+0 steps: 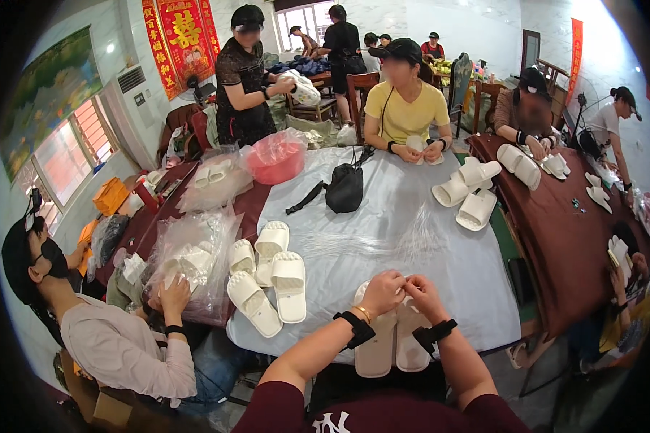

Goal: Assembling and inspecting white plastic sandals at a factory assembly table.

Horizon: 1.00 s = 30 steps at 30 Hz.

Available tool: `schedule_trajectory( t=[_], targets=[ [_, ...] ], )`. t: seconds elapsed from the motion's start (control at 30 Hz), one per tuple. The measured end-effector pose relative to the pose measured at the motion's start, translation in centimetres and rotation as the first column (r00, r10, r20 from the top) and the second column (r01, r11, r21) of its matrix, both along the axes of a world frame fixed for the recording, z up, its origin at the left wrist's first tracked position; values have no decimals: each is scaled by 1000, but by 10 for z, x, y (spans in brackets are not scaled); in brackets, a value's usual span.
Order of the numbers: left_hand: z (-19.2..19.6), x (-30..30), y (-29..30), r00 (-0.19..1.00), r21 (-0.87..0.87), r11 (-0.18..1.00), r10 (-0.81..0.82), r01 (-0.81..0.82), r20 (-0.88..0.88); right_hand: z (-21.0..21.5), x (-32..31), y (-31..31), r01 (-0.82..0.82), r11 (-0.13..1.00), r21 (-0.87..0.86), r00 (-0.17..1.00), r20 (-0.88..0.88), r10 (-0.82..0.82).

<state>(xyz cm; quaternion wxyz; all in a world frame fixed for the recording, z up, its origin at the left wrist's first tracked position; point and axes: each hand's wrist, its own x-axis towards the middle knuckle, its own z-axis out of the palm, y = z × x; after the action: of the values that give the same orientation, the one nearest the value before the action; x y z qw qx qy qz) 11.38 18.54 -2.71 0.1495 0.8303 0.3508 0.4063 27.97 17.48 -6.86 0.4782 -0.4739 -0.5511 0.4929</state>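
A pair of cream slippers (375, 355) lies side by side at the table's near edge, right in front of me. Above their straps my left hand (383, 294) and my right hand (425, 297) meet, fingertips pinched close together. Whatever is between the fingers is too small to make out. My hands hide much of the slippers' upper part. Just beyond, thin clear strands (419, 234) are spread across the pale table cover (318, 281). To the left of my hands stand several more white slippers (290, 285), grouped in pairs.
More white slippers (477, 209) sit at the table's right side. A black bag (344, 189) and a pink basin (274, 166) lie farther back. At left, a person handles slippers in clear plastic bags (198, 231). Across the table sits a person in a yellow top (412, 108).
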Motion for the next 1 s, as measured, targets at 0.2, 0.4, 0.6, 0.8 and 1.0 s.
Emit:
schedule_trajectory(
  t=[0.2,0.4,0.6,0.8,1.0],
  targets=[
    [-7,9,5,998,95,995,-21,26,-55,-27,5,6,-15,993,119,997,71,7],
    [-5,5,6,966,188,982,49,0,-253,-28,6,6,32,979,200,989,138,-61],
    [3,-10,-11,931,171,939,326,-299,-164,-11,18,6,319,948,4,943,-99,-317],
    [-6,-36,-90,957,-185,979,34,-91,-288,-22,66,-14,391,920,7,920,34,-391],
    [-38,-37,-110,905,-279,925,128,-256,-405,-36,43,-41,297,954,30,942,152,-298]
  ],
)
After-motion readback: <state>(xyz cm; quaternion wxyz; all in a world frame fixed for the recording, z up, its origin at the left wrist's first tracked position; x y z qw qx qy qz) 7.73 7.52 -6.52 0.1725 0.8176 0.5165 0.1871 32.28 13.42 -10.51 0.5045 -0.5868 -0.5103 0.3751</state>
